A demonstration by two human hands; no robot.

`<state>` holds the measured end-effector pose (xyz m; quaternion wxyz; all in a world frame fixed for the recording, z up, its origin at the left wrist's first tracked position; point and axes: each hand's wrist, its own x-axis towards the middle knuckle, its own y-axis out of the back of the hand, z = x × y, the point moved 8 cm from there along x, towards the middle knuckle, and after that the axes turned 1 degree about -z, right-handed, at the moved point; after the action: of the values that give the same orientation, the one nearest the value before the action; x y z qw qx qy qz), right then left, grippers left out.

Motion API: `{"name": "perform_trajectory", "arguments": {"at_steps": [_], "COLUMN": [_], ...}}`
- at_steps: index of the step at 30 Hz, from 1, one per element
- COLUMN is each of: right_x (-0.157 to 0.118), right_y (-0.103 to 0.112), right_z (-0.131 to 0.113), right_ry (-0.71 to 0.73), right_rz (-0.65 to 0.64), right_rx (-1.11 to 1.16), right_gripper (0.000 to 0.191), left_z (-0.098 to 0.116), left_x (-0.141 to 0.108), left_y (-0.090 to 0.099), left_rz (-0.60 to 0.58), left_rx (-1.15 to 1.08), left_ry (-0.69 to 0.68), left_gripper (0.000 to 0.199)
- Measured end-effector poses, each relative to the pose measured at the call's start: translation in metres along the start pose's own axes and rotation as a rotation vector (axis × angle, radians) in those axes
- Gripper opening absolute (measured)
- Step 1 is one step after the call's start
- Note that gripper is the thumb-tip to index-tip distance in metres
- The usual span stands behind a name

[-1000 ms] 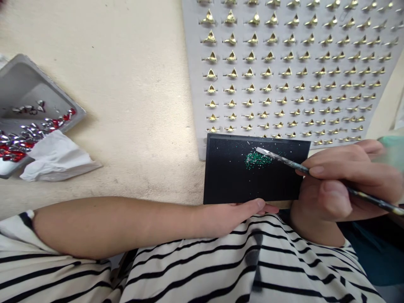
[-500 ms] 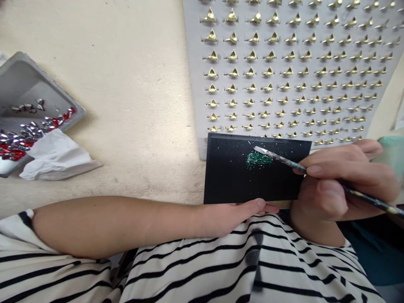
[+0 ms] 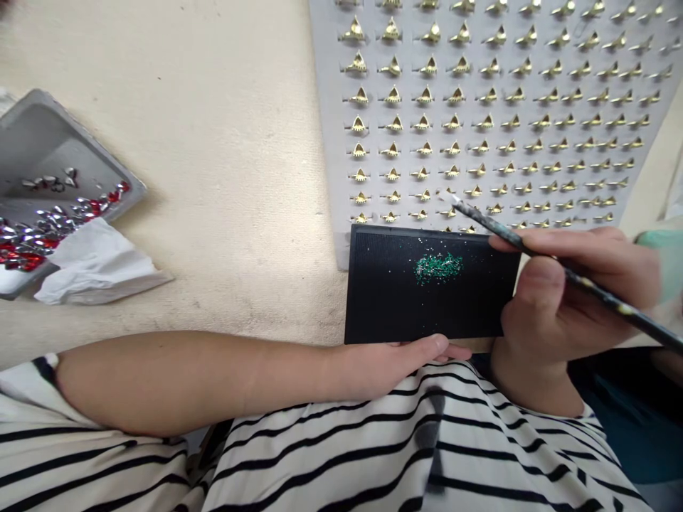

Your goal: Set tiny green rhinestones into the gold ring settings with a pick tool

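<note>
At the far left, a gray tray (image 3: 32, 135) was seen lying at a slant on a cream table (image 3: 213, 178). Silver and red rhinestones (image 3: 37, 231) were heaped in it, and its lower edge was partly covered by a crumpled white tissue (image 3: 96, 267). The left arm (image 3: 186, 380) was laid across the table in front of a striped shirt (image 3: 341, 455). The left hand (image 3: 410, 358) was held open and flat, with its fingers (image 3: 437, 347) touching the lower edge of a black pad (image 3: 389, 299). Tiny green stones (image 3: 438, 269) were gathered in a patch near the middle of the pad, and stray specks were scattered around them. The pad's top edge overlapped a gray board (image 3: 480, 121) set with rows of gold ring settings (image 3: 424, 96), so the lowest row was partly hidden. The right hand (image 3: 565, 306) was closed, gripping a slim pick (image 3: 587, 287), and the pad's right edge was blocked by it. A teal cloth (image 3: 624, 412) was seen below that hand. The pick's white tip (image 3: 445, 195) had been lifted from the green patch since the earlier frame and was held over the board's lower rows. The left hand and pad were not seen to have moved.
</note>
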<state>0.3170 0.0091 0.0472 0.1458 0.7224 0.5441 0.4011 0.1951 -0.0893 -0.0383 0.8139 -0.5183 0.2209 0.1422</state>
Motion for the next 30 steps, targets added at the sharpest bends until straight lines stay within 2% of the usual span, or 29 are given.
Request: {"name": "perform_trajectory", "arguments": {"at_steps": [6, 10, 22, 30], "right_x": [0.001, 0.003, 0.003, 0.003], "right_y": [-0.016, -0.016, -0.018, -0.017], "right_z": [0.001, 0.000, 0.003, 0.004], "right_ry": [-0.109, -0.106, -0.097, -0.115], "right_rz": [-0.116, -0.112, -0.210, -0.195], "right_rx": [-0.034, -0.042, -0.107, -0.060], "right_gripper": [0.024, 0.023, 0.027, 0.028], "left_z": [0.000, 0.002, -0.001, -0.002], "left_x": [0.000, 0.001, 0.001, 0.001], "left_y": [0.001, 0.001, 0.000, 0.001], "left_rz": [-0.002, 0.001, -0.007, -0.006], "left_rx": [0.015, 0.003, -0.016, -0.018], "left_ry": [0.004, 0.002, -0.002, -0.016], "left_gripper": [0.057, 0.056, 0.057, 0.057]}}
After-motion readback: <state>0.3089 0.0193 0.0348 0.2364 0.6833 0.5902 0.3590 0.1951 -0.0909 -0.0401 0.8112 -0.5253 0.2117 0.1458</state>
